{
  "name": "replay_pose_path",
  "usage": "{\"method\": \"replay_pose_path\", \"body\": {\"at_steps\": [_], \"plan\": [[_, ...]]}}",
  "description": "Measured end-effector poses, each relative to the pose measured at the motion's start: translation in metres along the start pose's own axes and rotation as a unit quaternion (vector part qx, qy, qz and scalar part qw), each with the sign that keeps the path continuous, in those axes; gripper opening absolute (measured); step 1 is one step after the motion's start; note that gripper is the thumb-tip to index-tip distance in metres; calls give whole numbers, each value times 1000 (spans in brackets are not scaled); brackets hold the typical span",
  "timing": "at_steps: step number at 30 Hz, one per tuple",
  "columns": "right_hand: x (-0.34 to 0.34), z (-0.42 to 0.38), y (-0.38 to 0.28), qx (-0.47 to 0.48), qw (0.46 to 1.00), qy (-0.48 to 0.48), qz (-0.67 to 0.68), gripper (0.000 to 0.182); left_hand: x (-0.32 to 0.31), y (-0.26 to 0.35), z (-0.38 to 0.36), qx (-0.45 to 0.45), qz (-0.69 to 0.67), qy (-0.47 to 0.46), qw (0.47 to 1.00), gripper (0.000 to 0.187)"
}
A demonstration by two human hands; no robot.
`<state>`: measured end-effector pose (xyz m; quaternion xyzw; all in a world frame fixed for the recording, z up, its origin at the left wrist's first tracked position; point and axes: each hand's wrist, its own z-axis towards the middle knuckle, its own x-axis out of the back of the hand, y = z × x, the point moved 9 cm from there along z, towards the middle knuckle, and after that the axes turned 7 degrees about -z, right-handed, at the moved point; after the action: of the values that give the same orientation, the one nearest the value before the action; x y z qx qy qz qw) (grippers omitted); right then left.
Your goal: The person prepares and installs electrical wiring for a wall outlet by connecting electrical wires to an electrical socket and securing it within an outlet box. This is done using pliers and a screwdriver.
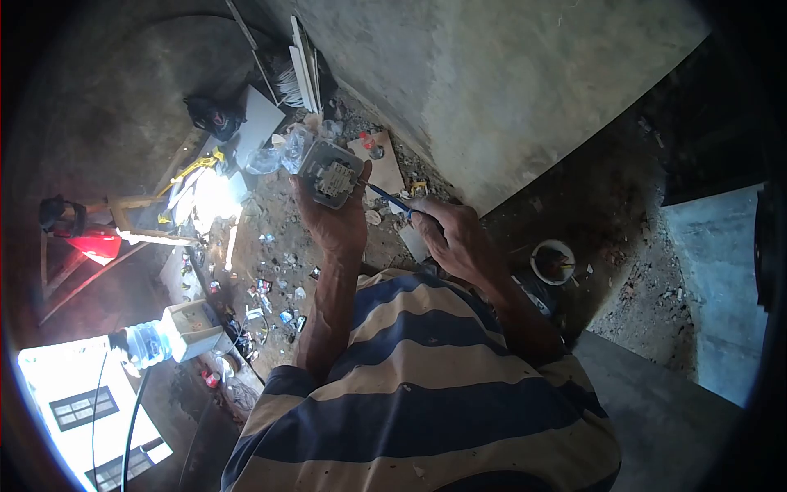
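Observation:
A grey square box with a pale terminal block inside [334, 176] is held up in my left hand [334, 220], its fingers wrapped round the lower edge and sides. My right hand [452, 238] is closed round a blue-handled screwdriver [388, 198]. The screwdriver's thin shaft points up and left at the right side of the box; whether its tip touches a screw is too small to tell. Clear plastic bags [288, 151] show just behind the box on the left.
Rubble and small litter cover the floor [283, 262]. A brown cardboard piece [383, 164] lies beyond my hands. On the right is a round bucket [553, 262]. Left are a bright light [217, 195], yellow hacksaw [197, 168], red object [96, 244] and water bottle [149, 343].

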<state>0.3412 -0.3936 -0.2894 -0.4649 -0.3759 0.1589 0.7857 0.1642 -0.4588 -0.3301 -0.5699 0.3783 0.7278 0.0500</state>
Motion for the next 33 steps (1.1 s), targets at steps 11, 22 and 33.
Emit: {"method": "replay_pose_path", "body": {"at_steps": [11, 22, 33], "plan": [[-35, 0, -4, -93, 982, 7, -163, 20, 33, -6, 13, 25, 25, 14, 999, 55], [-83, 45, 15, -39, 997, 65, 0, 21, 57, 26, 73, 205, -103, 60, 972, 53], [-149, 94, 23, -140, 987, 46, 63, 24, 82, 71, 132, 229, -162, 37, 959, 51]]}}
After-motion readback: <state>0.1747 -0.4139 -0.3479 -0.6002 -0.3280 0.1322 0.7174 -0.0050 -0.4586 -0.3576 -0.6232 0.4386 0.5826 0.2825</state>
